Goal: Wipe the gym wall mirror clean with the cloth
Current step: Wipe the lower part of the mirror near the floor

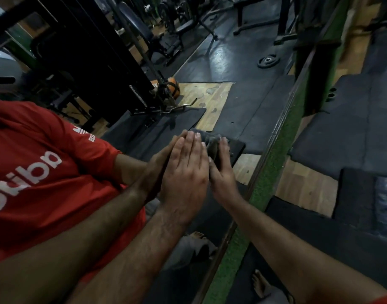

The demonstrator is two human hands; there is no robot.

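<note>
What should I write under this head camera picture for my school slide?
A left hand lies flat on the gym wall mirror while the right hand presses a dark cloth against it.
</note>
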